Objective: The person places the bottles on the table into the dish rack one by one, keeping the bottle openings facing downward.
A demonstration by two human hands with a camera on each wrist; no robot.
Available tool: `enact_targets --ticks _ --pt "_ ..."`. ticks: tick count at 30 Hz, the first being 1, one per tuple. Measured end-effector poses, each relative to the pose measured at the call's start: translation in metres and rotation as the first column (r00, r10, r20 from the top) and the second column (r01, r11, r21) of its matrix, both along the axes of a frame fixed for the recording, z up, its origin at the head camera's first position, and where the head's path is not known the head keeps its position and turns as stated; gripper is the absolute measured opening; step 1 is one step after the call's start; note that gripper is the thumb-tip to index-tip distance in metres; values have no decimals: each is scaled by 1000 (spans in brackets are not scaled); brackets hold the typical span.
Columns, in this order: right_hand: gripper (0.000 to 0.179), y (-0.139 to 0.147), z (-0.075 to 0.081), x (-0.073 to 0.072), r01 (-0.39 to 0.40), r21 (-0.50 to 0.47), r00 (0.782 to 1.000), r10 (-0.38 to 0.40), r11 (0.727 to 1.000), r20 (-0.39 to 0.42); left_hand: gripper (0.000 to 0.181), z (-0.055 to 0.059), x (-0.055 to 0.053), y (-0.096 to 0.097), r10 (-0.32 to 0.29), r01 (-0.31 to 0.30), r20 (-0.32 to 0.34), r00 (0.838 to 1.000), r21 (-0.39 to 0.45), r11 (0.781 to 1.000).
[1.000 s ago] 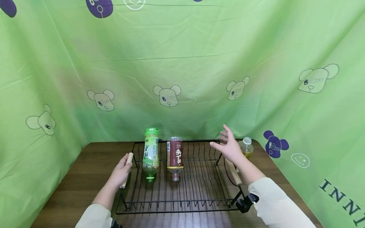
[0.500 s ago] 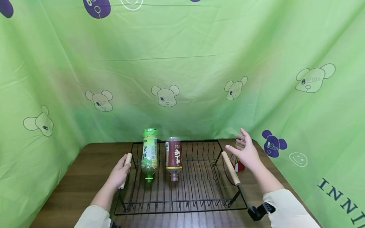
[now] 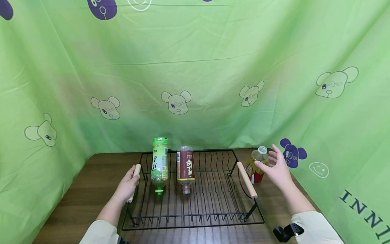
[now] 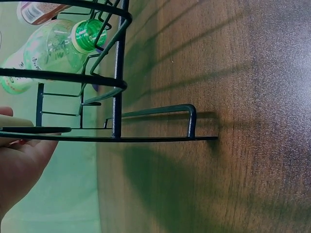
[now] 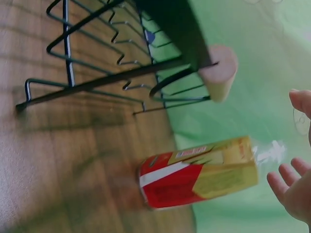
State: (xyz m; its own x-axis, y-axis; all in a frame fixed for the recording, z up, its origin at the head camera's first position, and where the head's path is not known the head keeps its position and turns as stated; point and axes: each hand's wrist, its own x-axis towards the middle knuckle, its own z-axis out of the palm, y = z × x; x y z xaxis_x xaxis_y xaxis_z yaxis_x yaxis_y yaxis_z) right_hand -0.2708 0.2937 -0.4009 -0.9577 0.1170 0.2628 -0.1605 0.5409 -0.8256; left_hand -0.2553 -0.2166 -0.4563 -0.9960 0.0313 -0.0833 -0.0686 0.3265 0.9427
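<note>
My left hand (image 3: pixel 128 184) grips the left wooden handle (image 3: pixel 137 169) of a black wire rack (image 3: pixel 213 189); the left wrist view shows its fingers round that handle. On the rack lie a green plastic bottle (image 3: pixel 160 164) and a bottle with a dark red label (image 3: pixel 186 166), necks toward me. To the right of the rack a bottle with a yellow and red label (image 3: pixel 257 166) stands upright on the table. Beside it is my right hand (image 3: pixel 278 169), fingers spread and thumb apart, holding nothing. In the right wrist view its fingertips (image 5: pixel 277 184) are near the bottle's clear neck.
The rack's right wooden handle (image 3: pixel 247 179) rises between the dark red bottle and the standing bottle. A brown wooden table (image 3: pixel 91 189) lies under everything. Green printed cloth (image 3: pixel 207 84) hangs behind and along both sides.
My right hand has moved to the right, from above the rack's right side past the standing bottle, which now shows. The left hand stays on its handle, and the bottles on the rack keep their places.
</note>
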Motion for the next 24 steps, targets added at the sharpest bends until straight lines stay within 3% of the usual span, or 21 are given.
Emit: enact_targets --ticks 10,16,24 --pt "100 13 -30 -12 99 106 994 -104 989 44 60 2 2 1 -7 7 0 1000 -10 1000" --pt "100 18 -47 -23 129 75 988 -135 989 80 60 2 2 2 -2 2 7 1000 -17 1000" --pt "99 17 -58 -32 120 36 989 -122 992 81 60 0 1 1 0 0 3 1000 -16 1000"
